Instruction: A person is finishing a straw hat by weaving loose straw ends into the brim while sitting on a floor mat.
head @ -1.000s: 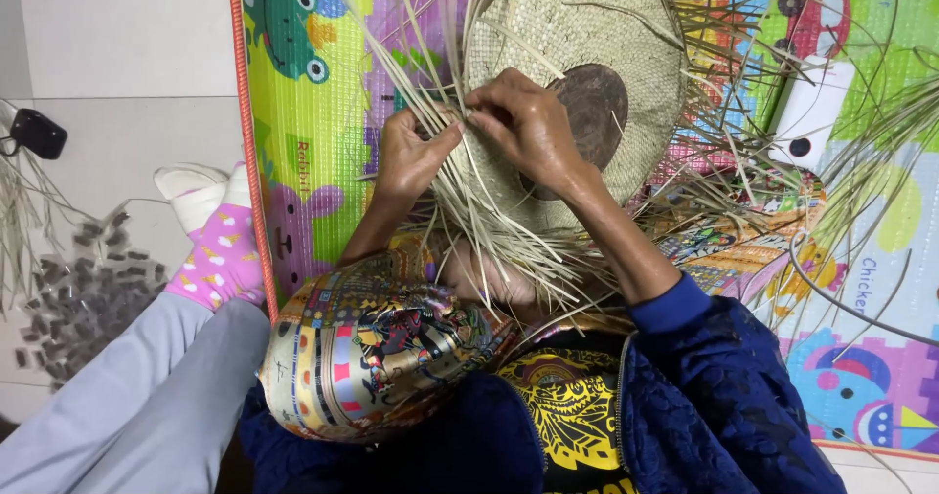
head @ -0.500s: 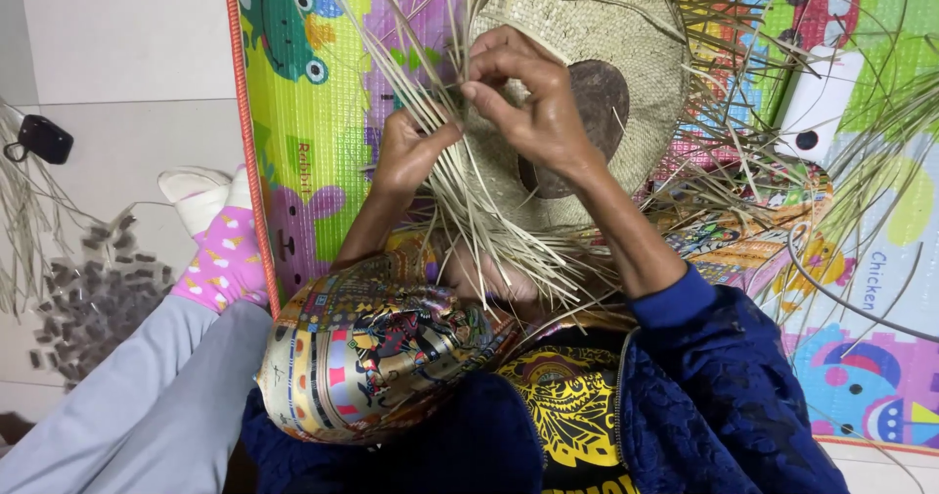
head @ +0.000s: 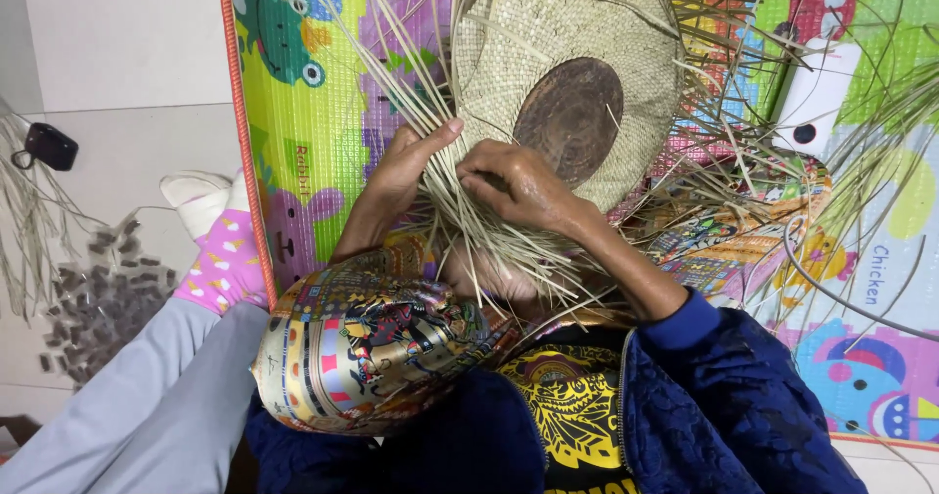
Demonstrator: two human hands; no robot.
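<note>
A round woven straw piece (head: 548, 39) with a dark round disc (head: 569, 117) at its middle lies in front of me, loose straw strands (head: 460, 230) fanning out from its near edge. My left hand (head: 406, 169) grips a bundle of these strands at the left, thumb stretched toward the weave. My right hand (head: 514, 186) is closed on strands right beside it, at the lower edge of the weave. The two hands nearly touch. A blue sleeve (head: 704, 357) covers my right forearm.
A colourful cartoon play mat (head: 303, 112) lies under the work. A shiny patterned cloth (head: 362, 342) covers my lap. On the left are a foot in a pink sock (head: 220, 249), a grey trouser leg (head: 117, 406), dark small bits (head: 98, 293) and a black object (head: 49, 145). A white device (head: 817, 98) sits at the right.
My right hand has come down from over the dark disc to the near edge of the weave, close to my left hand. The left hand has barely moved.
</note>
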